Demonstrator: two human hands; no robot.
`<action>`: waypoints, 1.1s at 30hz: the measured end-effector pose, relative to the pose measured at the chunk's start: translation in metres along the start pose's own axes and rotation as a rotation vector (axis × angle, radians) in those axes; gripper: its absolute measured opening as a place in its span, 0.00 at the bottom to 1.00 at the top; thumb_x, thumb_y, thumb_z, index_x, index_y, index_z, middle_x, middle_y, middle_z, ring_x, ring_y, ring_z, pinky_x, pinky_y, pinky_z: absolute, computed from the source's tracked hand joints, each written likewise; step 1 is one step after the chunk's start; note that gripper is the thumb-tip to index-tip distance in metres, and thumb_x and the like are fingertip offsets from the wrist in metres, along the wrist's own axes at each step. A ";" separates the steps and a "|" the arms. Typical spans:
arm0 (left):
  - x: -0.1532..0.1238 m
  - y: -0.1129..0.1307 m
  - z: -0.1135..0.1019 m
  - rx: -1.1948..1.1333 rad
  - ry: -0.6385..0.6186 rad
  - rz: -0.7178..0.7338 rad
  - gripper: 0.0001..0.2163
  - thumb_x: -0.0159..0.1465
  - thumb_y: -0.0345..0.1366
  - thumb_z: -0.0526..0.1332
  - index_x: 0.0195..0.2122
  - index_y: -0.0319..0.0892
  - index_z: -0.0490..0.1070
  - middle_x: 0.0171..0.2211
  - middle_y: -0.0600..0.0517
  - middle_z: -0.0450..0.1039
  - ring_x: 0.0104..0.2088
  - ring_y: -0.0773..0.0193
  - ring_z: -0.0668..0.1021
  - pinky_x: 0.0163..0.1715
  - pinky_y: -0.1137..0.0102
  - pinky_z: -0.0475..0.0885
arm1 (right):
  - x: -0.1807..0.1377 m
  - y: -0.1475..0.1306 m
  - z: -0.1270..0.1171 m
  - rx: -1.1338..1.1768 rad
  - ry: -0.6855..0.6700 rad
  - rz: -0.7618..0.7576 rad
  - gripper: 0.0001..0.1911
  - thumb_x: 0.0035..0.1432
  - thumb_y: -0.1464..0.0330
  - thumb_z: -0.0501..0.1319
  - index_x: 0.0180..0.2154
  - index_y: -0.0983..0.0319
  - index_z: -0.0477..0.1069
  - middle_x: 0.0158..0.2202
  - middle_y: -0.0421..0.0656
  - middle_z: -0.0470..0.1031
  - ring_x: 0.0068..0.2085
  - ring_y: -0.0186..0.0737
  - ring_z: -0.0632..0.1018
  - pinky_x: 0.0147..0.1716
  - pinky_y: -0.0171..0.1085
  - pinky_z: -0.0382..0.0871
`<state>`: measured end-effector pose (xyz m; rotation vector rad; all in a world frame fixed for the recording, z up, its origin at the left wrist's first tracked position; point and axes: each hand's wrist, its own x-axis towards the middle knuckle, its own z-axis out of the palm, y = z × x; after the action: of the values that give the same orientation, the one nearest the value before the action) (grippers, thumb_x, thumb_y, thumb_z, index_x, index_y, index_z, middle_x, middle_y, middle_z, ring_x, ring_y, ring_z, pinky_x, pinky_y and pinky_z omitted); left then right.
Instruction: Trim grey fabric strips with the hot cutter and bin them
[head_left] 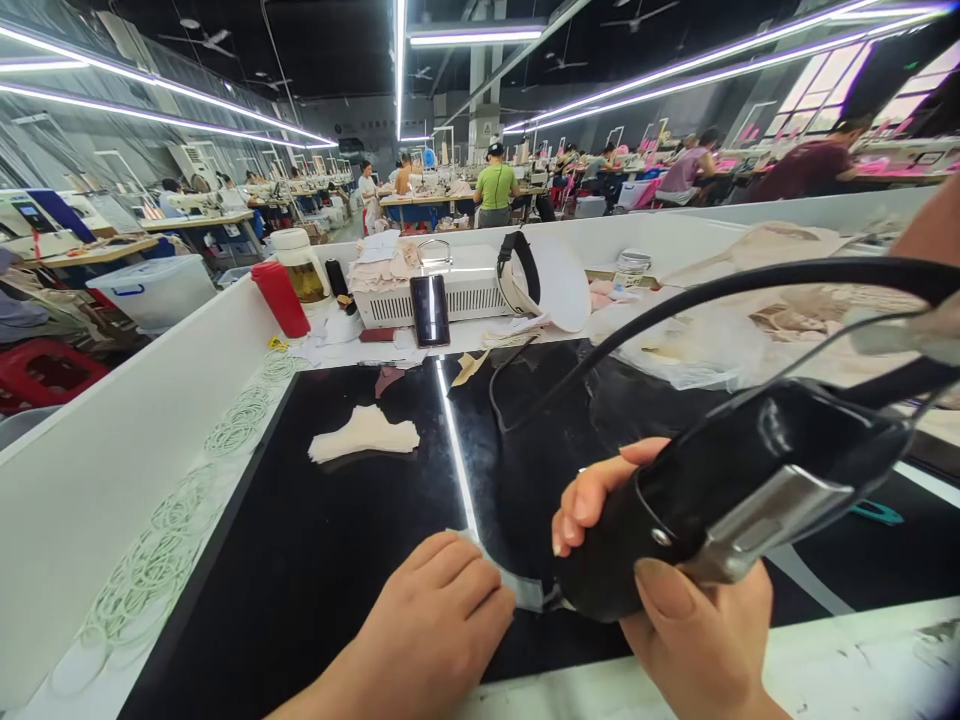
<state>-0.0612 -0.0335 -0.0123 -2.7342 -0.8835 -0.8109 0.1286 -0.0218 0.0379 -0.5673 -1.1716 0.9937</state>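
My right hand [675, 610] is closed round a black hand tool with a metal side plate [735, 500]; its thick black cable [750, 285] arcs up to the right. The tool's tip sits at a thin pale strip of material [517, 585] lying on the black glossy worktop [337, 540]. My left hand [442, 625] lies flat on the worktop with fingers together, pressing the left end of that strip. A small stack of cream fabric pieces [365, 435] lies further back on the worktop.
White walls [150, 420] box in the bench. At the back stand a red bottle [280, 298], a jar [300, 265], a phone [430, 310], a white box [465, 285] and clear plastic bags [697, 345]. Rubber bands [165, 540] lie along the left. Other people work at distant tables.
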 end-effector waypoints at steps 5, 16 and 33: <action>0.015 0.005 0.008 -0.006 -0.018 -0.013 0.09 0.71 0.25 0.56 0.33 0.41 0.70 0.28 0.55 0.68 0.31 0.64 0.72 0.40 0.67 0.72 | -0.001 0.000 0.001 -0.010 0.034 -0.002 0.19 0.62 0.57 0.69 0.51 0.52 0.68 0.34 0.39 0.73 0.30 0.38 0.75 0.27 0.38 0.75; 0.019 0.007 0.011 0.002 -0.012 -0.029 0.13 0.71 0.26 0.56 0.27 0.42 0.67 0.25 0.56 0.66 0.28 0.65 0.69 0.36 0.68 0.69 | 0.003 -0.004 0.006 -0.010 0.072 0.000 0.17 0.60 0.63 0.71 0.48 0.54 0.68 0.31 0.39 0.73 0.28 0.37 0.75 0.25 0.36 0.75; 0.016 0.009 0.011 -0.001 0.041 -0.025 0.09 0.71 0.28 0.59 0.31 0.42 0.70 0.26 0.58 0.71 0.28 0.67 0.71 0.40 0.68 0.69 | 0.002 -0.005 0.001 -0.014 0.057 0.055 0.17 0.60 0.62 0.71 0.47 0.53 0.69 0.31 0.38 0.74 0.28 0.38 0.76 0.26 0.37 0.77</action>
<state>-0.0400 -0.0294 -0.0126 -2.7021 -0.9107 -0.8692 0.1293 -0.0230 0.0436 -0.6380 -1.1181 1.0106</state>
